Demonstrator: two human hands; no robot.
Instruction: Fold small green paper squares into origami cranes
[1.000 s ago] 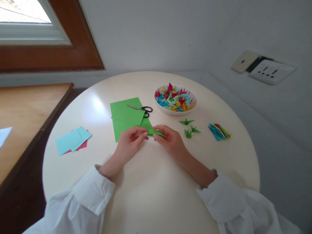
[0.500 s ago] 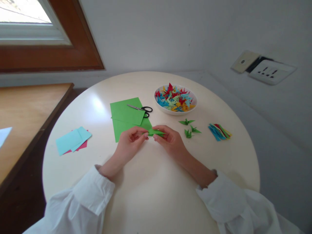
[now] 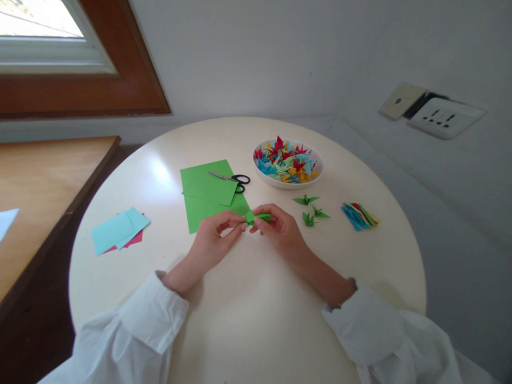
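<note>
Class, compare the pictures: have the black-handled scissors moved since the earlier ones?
No. The scissors show no shift in any direction against the white bowl: same gap, blades still pointing left across the green paper.

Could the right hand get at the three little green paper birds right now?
Probably yes: the green paper birds lie close beside the right hand, with nothing visible between. However, its fingers are holding the folded green paper, so it would likely need to release that first.

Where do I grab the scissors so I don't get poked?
Probably take the scissors by their black handles, coming from the right: those loops point right, mostly past the green paper's edge, while the blades point left over it.
</note>
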